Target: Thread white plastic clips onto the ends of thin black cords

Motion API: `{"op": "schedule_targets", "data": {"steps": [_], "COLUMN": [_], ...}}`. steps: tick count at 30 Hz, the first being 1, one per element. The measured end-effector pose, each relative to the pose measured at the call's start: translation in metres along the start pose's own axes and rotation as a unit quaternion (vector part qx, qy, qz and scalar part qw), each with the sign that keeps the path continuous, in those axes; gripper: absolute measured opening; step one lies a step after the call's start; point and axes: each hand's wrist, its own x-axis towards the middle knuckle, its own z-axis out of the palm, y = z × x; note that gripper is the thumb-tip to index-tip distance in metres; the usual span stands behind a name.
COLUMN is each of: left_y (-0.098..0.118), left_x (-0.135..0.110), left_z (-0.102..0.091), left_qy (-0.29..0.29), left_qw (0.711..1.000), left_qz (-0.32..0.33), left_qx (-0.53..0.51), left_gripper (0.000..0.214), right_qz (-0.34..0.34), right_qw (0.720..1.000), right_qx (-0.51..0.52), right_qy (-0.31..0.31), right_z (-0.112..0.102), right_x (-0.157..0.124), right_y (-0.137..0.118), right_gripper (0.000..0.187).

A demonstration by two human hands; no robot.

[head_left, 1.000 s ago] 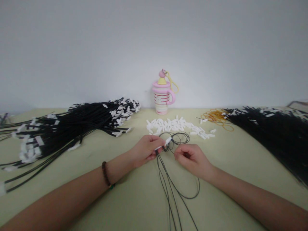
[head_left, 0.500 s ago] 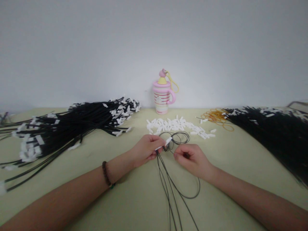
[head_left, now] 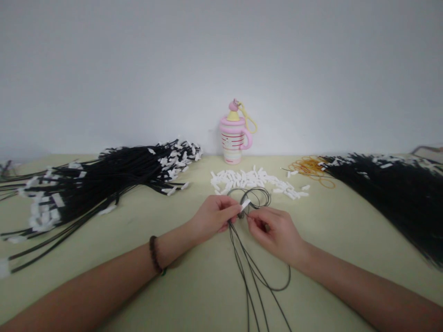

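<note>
Between thumb and fingers, my left hand [head_left: 218,214] pinches a small white sleeve [head_left: 245,204], which sticks out toward the right. Thin black cords [head_left: 247,256] hang from below that hand toward the table's front edge. My right hand [head_left: 273,230] is closed close beside it, its thumb and forefinger pinched on a thin black cord near the sleeve's end. Just behind both hands the cord lies in a loose coil [head_left: 265,197]. Whether the cord's tip is inside the sleeve is too small to tell.
Behind the coil lies a heap of white sleeves [head_left: 238,177]. A bundle of black cords with white ends [head_left: 114,170] covers the left, another black bundle [head_left: 391,189] the right. Yellow rubber bands [head_left: 309,166] lie beside it. A pink-lidded cup [head_left: 232,140] stands at the wall.
My left hand has shifted slightly right with the white sleeve. My right hand's fingertips have come closer to the sleeve. The hanging cords have swung a little to the right.
</note>
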Motion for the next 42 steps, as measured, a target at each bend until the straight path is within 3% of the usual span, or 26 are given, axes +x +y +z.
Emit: {"op": "schedule_targets", "data": {"steps": [6, 12, 23, 31, 34, 36, 39, 42], "left_y": [0.005, 0.005, 0.004, 0.013, 0.028, 0.040, 0.057, 0.067], "left_x": [-0.007, -0.009, -0.008, 0.000, -0.002, -0.010, -0.028, -0.043], "left_z": [0.008, 0.011, 0.009, -0.008, -0.020, -0.026, -0.030, -0.026], "left_qy": [0.026, 0.020, 0.002, 0.062, 0.061, 0.031, -0.057, -0.192], "left_qw": [0.991, 0.987, 0.995, 0.997, 0.994, 0.992, 0.992, 0.977], "left_qz": [0.052, 0.073, 0.037, 0.041, 0.059, 0.074, 0.095, 0.073], "left_qx": [0.124, 0.138, 0.091, -0.014, -0.072, -0.095, -0.062, 0.055], "left_gripper": [0.018, 0.017, 0.017, 0.022, 0.021, 0.022, 0.024, 0.019], "right_qz": [-0.015, -0.040, -0.041, 0.034, 0.058, 0.089, 0.156, 0.204], "right_qw": [0.998, 0.996, 0.997, 0.992, 0.972, 0.942, 0.874, 0.816], "right_qx": [-0.052, -0.062, -0.040, 0.114, 0.208, 0.278, 0.399, 0.487], "right_qy": [-0.041, -0.050, -0.051, -0.040, -0.096, -0.165, -0.230, -0.238], "right_z": [0.001, 0.000, 0.000, -0.001, -0.003, -0.006, -0.012, -0.018], "right_x": [-0.002, -0.002, -0.001, 0.005, 0.009, 0.013, 0.017, 0.020], "right_y": [-0.001, -0.003, 0.000, 0.004, 0.007, 0.010, 0.016, 0.026], "right_gripper": [0.017, 0.015, 0.016, 0.021, 0.024, 0.026, 0.025, 0.025]}}
